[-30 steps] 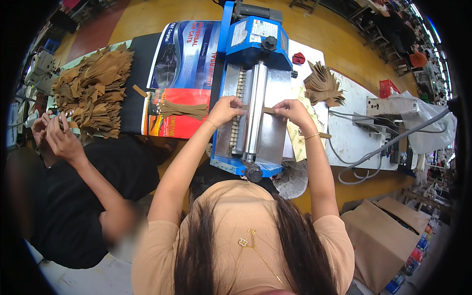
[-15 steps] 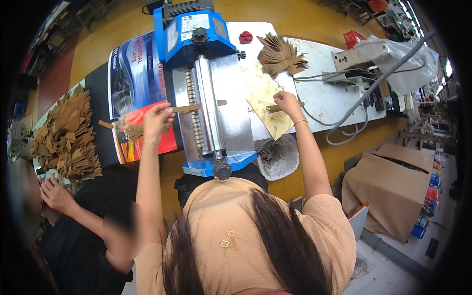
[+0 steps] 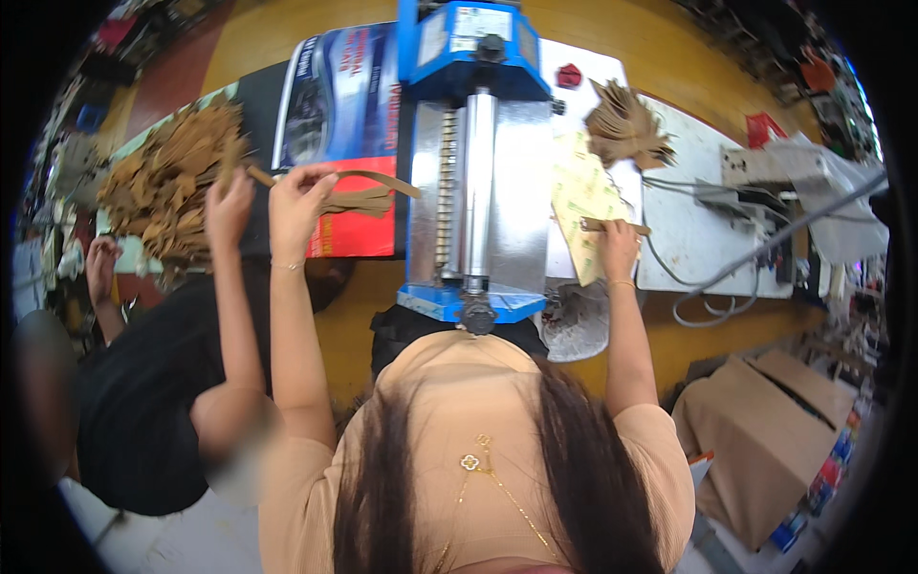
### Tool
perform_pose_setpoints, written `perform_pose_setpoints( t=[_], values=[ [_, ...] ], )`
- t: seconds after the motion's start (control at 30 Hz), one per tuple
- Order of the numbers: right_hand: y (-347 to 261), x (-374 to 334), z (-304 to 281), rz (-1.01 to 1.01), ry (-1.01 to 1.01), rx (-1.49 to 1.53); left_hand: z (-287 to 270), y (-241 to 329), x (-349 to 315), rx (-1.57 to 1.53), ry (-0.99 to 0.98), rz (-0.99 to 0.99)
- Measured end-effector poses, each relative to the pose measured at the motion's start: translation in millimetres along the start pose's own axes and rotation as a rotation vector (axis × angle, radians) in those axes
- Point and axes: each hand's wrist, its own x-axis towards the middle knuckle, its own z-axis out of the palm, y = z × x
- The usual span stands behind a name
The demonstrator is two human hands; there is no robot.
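A thin brown strip (image 3: 382, 179) is pinched in my left hand (image 3: 298, 203), left of the blue roller machine (image 3: 521, 67). It arches rightward, its free end over the machine's left metal plate. Below it, a bundle of brown strips (image 3: 359, 203) lies on a red and blue printed sheet (image 3: 368, 234). My right hand (image 3: 620, 247) is closed on a short stack of brown strips (image 3: 595, 226) over yellow printed paper (image 3: 579, 206), right of the machine. The machine's shiny steel roller (image 3: 480, 191) stands between my hands, with no strip visible in it.
At left, a co-worker's hand (image 3: 229, 206) holds a strip close to my left forearm, beside a big heap of brown pieces (image 3: 172, 182). A fanned brown bundle (image 3: 626, 124), a red item (image 3: 569, 76) and a grey cable (image 3: 784, 244) are on the right. A lined bin (image 3: 579, 325) stands below.
The view has swung left. The strip between the rollers is gone from there, and my left hand now holds one farther from the machine. The co-worker's arm has reached up beside mine with a strip.
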Motion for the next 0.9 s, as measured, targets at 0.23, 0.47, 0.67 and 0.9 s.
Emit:
perform_pose_setpoints(
  t=[0.23, 0.47, 0.67, 0.9],
  values=[
    [4.5, 17.9, -10.6, 0.014, -0.258, -0.037, -10.6, 9.9, 10.6, 0.391, -0.006, 0.129],
    [7.2, 27.5, -8.5, 0.094, -0.410, -0.048, -13.2, 2.0, 8.7, 0.062, -0.057, -0.034],
    [3.5, 26.4, -19.4, 0.169, -0.338, 0.071, -27.1, -95.3, 36.5, -0.160, -0.012, -0.260],
    [-17.3, 51.3, -75.6, 0.308, -0.228, 0.680, -48.4, -204.1, 63.6, -0.072, 0.066, -0.366]
  ],
)
